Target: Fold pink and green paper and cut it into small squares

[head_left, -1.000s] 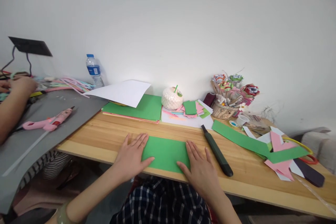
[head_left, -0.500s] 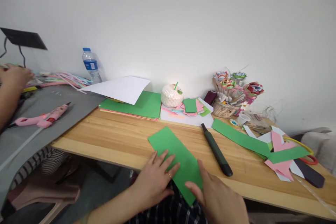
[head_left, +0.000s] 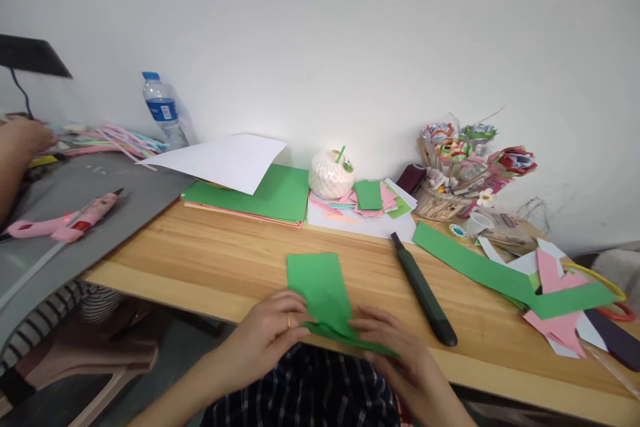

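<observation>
A rectangle of green paper (head_left: 320,283) lies at the table's front edge, its near end bent up into a fold. My left hand (head_left: 273,330) pinches the left end of that fold between thumb and fingers. At the right end, my right hand (head_left: 395,350) grips the paper, with fingers on top and the thumb below. Just right of my right hand lies a dark green utility knife (head_left: 424,290).
Green and pink paper scraps (head_left: 557,300) and scissors lie to the right. Behind stand a basket of paper flowers (head_left: 440,203), a white netted ball (head_left: 331,175) and a paper stack (head_left: 240,203). Left are a pink glue gun (head_left: 65,223), a bottle (head_left: 163,110) and another person's hand (head_left: 30,137).
The green paper has turned more upright, and its near end is now bent up. Both hands have gone from lying on it to gripping the fold.
</observation>
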`<control>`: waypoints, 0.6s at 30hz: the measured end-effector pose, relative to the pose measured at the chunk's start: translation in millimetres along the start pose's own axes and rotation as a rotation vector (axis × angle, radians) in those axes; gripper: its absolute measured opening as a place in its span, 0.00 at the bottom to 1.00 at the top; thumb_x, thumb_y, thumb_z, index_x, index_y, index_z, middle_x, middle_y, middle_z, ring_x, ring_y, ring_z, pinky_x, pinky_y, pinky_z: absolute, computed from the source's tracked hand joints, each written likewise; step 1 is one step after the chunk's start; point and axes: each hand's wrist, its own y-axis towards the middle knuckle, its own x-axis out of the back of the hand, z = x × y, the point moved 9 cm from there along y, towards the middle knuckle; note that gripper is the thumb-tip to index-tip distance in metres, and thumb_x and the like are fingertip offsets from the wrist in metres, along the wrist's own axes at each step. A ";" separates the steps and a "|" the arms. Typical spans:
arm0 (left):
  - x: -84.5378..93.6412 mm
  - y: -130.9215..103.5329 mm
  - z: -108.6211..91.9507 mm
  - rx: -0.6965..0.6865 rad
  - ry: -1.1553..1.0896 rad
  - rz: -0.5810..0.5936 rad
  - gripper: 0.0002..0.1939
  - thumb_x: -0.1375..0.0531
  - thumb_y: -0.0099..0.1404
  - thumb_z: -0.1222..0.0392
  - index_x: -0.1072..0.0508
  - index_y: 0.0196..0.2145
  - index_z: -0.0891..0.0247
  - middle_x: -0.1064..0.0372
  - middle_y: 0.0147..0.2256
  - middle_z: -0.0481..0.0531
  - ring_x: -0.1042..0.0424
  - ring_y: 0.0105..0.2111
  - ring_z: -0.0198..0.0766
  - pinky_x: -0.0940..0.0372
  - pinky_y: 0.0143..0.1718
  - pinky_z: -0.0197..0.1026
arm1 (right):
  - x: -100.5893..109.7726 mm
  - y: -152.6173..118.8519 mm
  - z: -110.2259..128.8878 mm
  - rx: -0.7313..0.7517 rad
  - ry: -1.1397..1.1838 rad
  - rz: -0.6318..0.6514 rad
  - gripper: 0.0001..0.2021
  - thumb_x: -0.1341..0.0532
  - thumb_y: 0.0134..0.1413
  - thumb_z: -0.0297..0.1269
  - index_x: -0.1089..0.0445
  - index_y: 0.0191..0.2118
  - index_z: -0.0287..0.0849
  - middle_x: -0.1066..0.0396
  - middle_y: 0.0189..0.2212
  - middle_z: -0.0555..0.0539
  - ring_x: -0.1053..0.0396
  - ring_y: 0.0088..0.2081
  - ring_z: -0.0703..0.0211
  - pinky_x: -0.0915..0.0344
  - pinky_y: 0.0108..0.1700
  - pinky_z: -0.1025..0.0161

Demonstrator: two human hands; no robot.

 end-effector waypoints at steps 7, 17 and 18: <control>10.3 -11.4 29.8 0.236 0.081 -0.229 0.22 0.47 0.65 0.56 0.40 0.57 0.57 0.26 0.36 0.50 0.27 0.36 0.37 0.32 0.39 0.35 | -13.9 12.1 -29.9 -0.290 0.096 -0.367 0.22 0.52 0.56 0.56 0.31 0.40 0.44 0.26 0.27 0.48 0.28 0.29 0.58 0.35 0.29 0.67; 17.0 0.9 23.6 -0.003 0.430 -0.365 0.11 0.46 0.65 0.60 0.32 0.45 0.57 0.27 0.25 0.44 0.27 0.22 0.31 0.33 0.25 0.27 | -19.9 25.7 -39.9 -0.562 -0.261 -0.531 0.27 0.63 0.55 0.61 0.41 0.45 0.48 0.27 0.25 0.50 0.29 0.20 0.55 0.38 0.18 0.62; 15.7 1.5 25.0 -0.013 0.441 -0.345 0.09 0.46 0.65 0.61 0.32 0.43 0.58 0.26 0.27 0.45 0.26 0.23 0.31 0.32 0.27 0.27 | -19.5 25.6 -39.4 -0.568 -0.251 -0.540 0.25 0.62 0.56 0.60 0.41 0.43 0.49 0.27 0.24 0.50 0.29 0.20 0.55 0.38 0.18 0.62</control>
